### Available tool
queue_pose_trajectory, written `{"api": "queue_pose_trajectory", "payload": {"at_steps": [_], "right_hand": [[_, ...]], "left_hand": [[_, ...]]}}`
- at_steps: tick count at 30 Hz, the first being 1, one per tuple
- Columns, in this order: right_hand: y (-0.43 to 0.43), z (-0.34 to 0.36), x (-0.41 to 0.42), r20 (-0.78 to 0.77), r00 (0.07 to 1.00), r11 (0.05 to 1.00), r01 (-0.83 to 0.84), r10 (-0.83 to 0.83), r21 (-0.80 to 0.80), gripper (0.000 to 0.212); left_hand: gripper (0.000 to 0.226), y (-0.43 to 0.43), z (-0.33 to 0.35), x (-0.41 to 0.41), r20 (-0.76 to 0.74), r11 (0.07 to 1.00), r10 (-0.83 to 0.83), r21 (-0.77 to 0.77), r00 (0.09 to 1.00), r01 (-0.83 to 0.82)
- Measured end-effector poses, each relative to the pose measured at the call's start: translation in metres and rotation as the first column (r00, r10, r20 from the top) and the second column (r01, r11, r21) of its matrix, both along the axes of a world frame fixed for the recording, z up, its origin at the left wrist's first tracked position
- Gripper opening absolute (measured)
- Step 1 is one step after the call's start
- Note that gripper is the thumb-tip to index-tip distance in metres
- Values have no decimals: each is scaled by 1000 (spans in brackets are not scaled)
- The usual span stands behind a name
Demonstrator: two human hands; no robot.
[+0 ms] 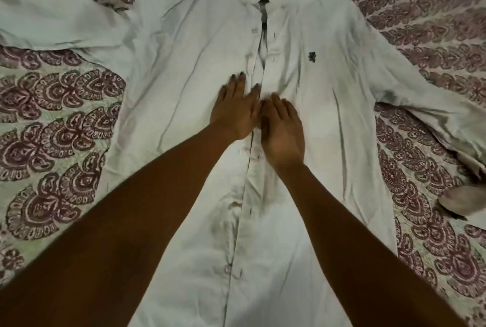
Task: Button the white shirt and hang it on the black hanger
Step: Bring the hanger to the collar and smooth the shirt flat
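A white shirt (310, 85) lies front up and spread out on a patterned bedspread, collar at the far end, sleeves out to both sides. Its front placket runs down the middle with several buttons showing along the left edge; the two edges lie apart near the collar. A small dark emblem (311, 56) marks the chest on the right. My left hand (236, 106) rests flat on the left front panel beside the placket, fingers spread. My right hand (282, 129) lies flat on the right panel, touching the placket. A dark sliver (263, 0) shows at the collar opening; I cannot tell what it is.
The bedspread (52, 116) with maroon leaf motifs fills the whole surface around the shirt. A beige rounded object (465, 202) lies at the right edge near the shirt's right sleeve.
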State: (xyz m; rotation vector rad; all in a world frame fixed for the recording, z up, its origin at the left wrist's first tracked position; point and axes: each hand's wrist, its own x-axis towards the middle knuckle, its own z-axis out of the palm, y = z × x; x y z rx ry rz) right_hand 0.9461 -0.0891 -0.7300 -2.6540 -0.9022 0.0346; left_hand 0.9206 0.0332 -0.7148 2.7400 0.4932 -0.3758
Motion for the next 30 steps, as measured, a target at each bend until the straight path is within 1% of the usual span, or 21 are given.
{"api": "queue_pose_trajectory", "payload": {"at_steps": [2, 4, 6, 8, 9, 11, 12, 14, 16, 18, 20, 21, 22, 23, 25, 27, 28, 30], "right_hand": [[13, -6, 16, 8, 1000, 999, -22, 22, -28, 35], [22, -9, 28, 22, 1000, 1000, 4, -3, -25, 32], [30, -12, 37, 27, 999, 998, 45, -47, 47, 31], [36, -14, 42, 56, 997, 991, 48, -55, 125, 31], [37, -14, 44, 75, 997, 988, 21, -33, 153, 32], [38, -10, 50, 96, 995, 980, -10, -9, 200, 32], [41, -6, 55, 96, 995, 977, 20, -41, 213, 32], [55, 1, 68, 93, 977, 962, 168, -191, 215, 30], [72, 9, 81, 61, 949, 944, 300, -310, 136, 29], [85, 12, 92, 20, 946, 946, 322, -323, 27, 29], [93, 13, 106, -7, 947, 946, 322, -322, -25, 28], [96, 12, 115, -20, 943, 943, 332, -332, -22, 27], [97, 10, 121, -39, 939, 939, 343, -342, 20, 27], [99, 9, 125, -55, 939, 934, 343, -339, 99, 26], [101, 6, 120, -66, 958, 921, 288, -280, 263, 25], [103, 1, 111, -82, 977, 933, 213, -197, 290, 23], [104, 1, 110, -120, 980, 940, 189, -161, 283, 22], [102, 7, 116, -209, 974, 945, 146, -86, 292, 23]], "left_hand": [[54, 7, -4, 12, 15, 999, -18, 30, 1000, 17], [53, 9, -6, 14, 108, 999, -29, -35, 994, 33], [55, 14, -9, 11, 223, 986, -83, -120, 971, 112], [60, 21, -13, 8, 289, 973, -165, -107, 943, 203], [62, 24, -15, 11, 302, 970, -185, -98, 935, 224], [65, 29, -16, 24, 312, 971, -131, -150, 941, 185], [66, 30, -16, 31, 322, 972, -95, -176, 942, 158], [68, 35, -18, 42, 358, 978, -53, -172, 932, 121], [67, 43, -21, 48, 418, 980, -16, -173, 908, 97], [66, 50, -22, 52, 460, 983, 32, -173, 887, 55], [67, 55, -24, 56, 431, 995, 43, -98, 901, 0], [70, 58, -25, 62, 397, 998, 35, -65, 917, -11], [73, 59, -25, 65, 369, 999, 27, -47, 929, -10], [75, 60, -26, 70, 358, 999, 22, -50, 933, -5], [75, 63, -27, 78, 382, 992, 53, -122, 922, -6], [74, 65, -27, 86, 414, 975, 116, -220, 903, -25], [73, 66, -27, 88, 427, 967, 141, -252, 893, -32], [67, 68, -25, 91, 460, 963, 154, -267, 874, -30]]}}
